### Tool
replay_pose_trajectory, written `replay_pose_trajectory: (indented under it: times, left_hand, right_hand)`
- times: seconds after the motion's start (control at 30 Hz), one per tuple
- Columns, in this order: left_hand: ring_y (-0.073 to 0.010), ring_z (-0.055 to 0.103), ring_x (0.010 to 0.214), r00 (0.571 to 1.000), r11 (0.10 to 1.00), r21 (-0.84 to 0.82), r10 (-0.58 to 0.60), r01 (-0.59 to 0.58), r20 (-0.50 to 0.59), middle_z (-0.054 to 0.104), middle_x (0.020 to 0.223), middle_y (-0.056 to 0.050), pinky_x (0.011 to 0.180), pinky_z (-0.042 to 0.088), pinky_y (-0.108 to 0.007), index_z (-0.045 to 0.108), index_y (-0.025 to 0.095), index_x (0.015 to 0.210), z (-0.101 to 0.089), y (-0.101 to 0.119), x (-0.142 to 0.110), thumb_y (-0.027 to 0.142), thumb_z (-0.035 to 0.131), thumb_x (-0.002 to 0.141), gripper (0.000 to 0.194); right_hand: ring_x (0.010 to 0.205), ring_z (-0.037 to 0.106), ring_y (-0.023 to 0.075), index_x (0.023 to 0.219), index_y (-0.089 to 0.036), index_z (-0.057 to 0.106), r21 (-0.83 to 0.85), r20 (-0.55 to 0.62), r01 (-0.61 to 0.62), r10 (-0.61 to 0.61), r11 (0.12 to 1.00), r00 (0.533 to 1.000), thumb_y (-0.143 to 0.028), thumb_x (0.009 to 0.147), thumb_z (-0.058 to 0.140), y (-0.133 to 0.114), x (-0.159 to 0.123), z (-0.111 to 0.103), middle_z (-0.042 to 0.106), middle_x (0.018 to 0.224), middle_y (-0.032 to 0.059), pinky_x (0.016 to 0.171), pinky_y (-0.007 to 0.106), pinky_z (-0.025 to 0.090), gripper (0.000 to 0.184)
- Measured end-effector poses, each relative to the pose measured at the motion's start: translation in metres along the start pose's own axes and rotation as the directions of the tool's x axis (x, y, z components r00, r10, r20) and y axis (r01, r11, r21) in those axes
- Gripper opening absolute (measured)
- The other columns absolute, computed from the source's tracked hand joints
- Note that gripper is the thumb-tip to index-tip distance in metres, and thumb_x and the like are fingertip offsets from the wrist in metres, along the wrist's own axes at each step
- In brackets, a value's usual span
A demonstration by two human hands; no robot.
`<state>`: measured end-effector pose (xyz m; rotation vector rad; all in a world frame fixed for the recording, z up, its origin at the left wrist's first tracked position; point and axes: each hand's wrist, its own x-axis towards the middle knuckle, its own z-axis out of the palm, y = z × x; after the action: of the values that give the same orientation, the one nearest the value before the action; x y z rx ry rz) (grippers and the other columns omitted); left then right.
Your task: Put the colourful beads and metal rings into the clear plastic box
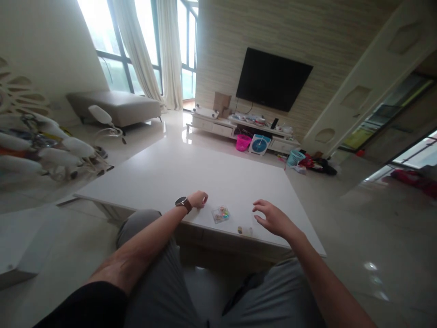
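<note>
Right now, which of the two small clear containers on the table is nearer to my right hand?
The container with the brownish patch is nearer your right hand. The other, a squarish box of colourful pieces, lies nearer your left hand.

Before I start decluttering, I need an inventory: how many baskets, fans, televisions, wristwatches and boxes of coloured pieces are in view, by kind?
Baskets, pink and teal: 2
Fan: 1
Television: 1
Wristwatch: 1
Box of coloured pieces: 1
Total: 6

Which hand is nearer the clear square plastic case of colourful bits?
Left. The left hand is just left of the clear case, slightly farther from the body; the right hand is to its right, across a wider gap.
</note>
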<state>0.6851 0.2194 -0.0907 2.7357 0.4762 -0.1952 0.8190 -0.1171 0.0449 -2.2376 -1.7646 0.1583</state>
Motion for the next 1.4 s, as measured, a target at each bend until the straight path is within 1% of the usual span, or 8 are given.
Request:
replay_pose_trajectory:
  times: [0.17, 0.3, 0.5, 0.77, 0.97, 1.2, 1.3, 1.4]
  left_hand:
    - [-0.0154, 0.065, 0.072, 1.0, 1.0, 0.0, 0.001, -0.001, 0.0, 0.071, 0.077, -0.002, 0.068, 0.05, -0.024, 0.07, 0.018, 0.079, -0.001, -0.002, 0.002, 0.006, 0.066, 0.06, 0.022]
    - [-0.017, 0.065, 0.075, 1.0, 1.0, 0.021, -0.008, 0.007, 0.022, 0.072, 0.081, -0.003, 0.07, 0.05, -0.025, 0.07, 0.017, 0.078, -0.003, -0.004, 0.005, 0.005, 0.065, 0.06, 0.023]
    - [-0.014, 0.064, 0.065, 0.994, 1.0, 0.02, -0.01, 0.008, 0.111, 0.072, 0.077, -0.001, 0.061, 0.049, -0.022, 0.07, 0.018, 0.084, -0.007, 0.001, 0.014, 0.013, 0.069, 0.065, 0.02]
    - [-0.0119, 0.063, 0.063, 0.974, 0.997, -0.027, 0.076, -0.072, 0.215, 0.071, 0.079, 0.001, 0.057, 0.046, -0.02, 0.068, 0.018, 0.087, -0.008, -0.001, 0.026, 0.015, 0.072, 0.066, 0.021]
    - [-0.0145, 0.062, 0.074, 0.96, 0.985, -0.008, 0.169, -0.171, 0.223, 0.071, 0.086, 0.0, 0.061, 0.044, -0.022, 0.069, 0.019, 0.086, -0.012, -0.004, 0.018, 0.011, 0.077, 0.058, 0.031]
    - [-0.0147, 0.06, 0.071, 0.946, 0.979, -0.024, 0.2, -0.2, 0.256, 0.069, 0.082, 0.001, 0.061, 0.044, -0.024, 0.068, 0.02, 0.087, -0.008, 0.0, 0.017, 0.014, 0.076, 0.062, 0.026]
    - [-0.0162, 0.06, 0.077, 0.945, 0.972, -0.002, 0.229, -0.235, 0.231, 0.068, 0.086, -0.001, 0.068, 0.046, -0.025, 0.067, 0.019, 0.086, -0.007, 0.001, 0.017, 0.018, 0.076, 0.067, 0.021]
    - [-0.017, 0.061, 0.084, 0.943, 0.963, 0.001, 0.263, -0.269, 0.206, 0.066, 0.096, -0.003, 0.07, 0.046, -0.025, 0.066, 0.02, 0.094, -0.01, -0.002, 0.01, 0.023, 0.082, 0.065, 0.033]
  right_hand:
    - [0.11, 0.06, 0.0235, 0.099, -0.019, 0.068, -0.069, -0.001, 0.051, -0.051, 0.996, 0.999, -0.018, 0.087, 0.059, 0.013, 0.012, -0.026, 0.063, 0.119, 0.0104, 0.1, 0.039, 0.046, 0.014]
    - [0.108, 0.061, 0.0242, 0.097, -0.018, 0.068, -0.112, -0.003, 0.119, -0.12, 0.987, 0.993, -0.017, 0.087, 0.059, 0.014, 0.032, -0.027, 0.065, 0.115, 0.0106, 0.097, 0.039, 0.047, 0.014]
    - [0.106, 0.062, 0.0227, 0.102, -0.017, 0.068, -0.071, 0.048, 0.183, -0.179, 0.981, 0.983, -0.019, 0.09, 0.057, 0.013, 0.042, -0.011, 0.065, 0.117, 0.0107, 0.095, 0.036, 0.048, 0.016]
    - [0.101, 0.062, 0.0239, 0.098, -0.016, 0.068, -0.092, 0.132, 0.154, -0.142, 0.984, 0.981, -0.019, 0.09, 0.056, 0.031, 0.057, 0.002, 0.065, 0.116, 0.0122, 0.09, 0.036, 0.047, 0.015]
    - [0.097, 0.064, 0.0247, 0.093, -0.018, 0.07, -0.09, 0.281, 0.187, -0.155, 0.978, 0.947, -0.017, 0.081, 0.063, 0.018, 0.077, 0.027, 0.068, 0.108, 0.0104, 0.083, 0.035, 0.048, 0.014]
    - [0.1, 0.064, 0.0225, 0.108, -0.018, 0.069, -0.032, 0.34, 0.13, -0.112, 0.991, 0.934, -0.02, 0.088, 0.057, 0.005, 0.081, 0.058, 0.066, 0.112, 0.011, 0.087, 0.032, 0.047, 0.023]
    - [0.097, 0.065, 0.0235, 0.106, -0.019, 0.07, -0.003, 0.405, 0.111, -0.1, 0.994, 0.909, -0.022, 0.087, 0.058, 0.003, 0.08, 0.064, 0.068, 0.108, 0.0105, 0.085, 0.032, 0.047, 0.023]
    - [0.098, 0.065, 0.024, 0.111, -0.02, 0.069, 0.032, 0.46, 0.098, -0.102, 0.995, 0.882, -0.024, 0.087, 0.057, -0.005, 0.08, 0.063, 0.069, 0.11, 0.0103, 0.085, 0.032, 0.046, 0.027]
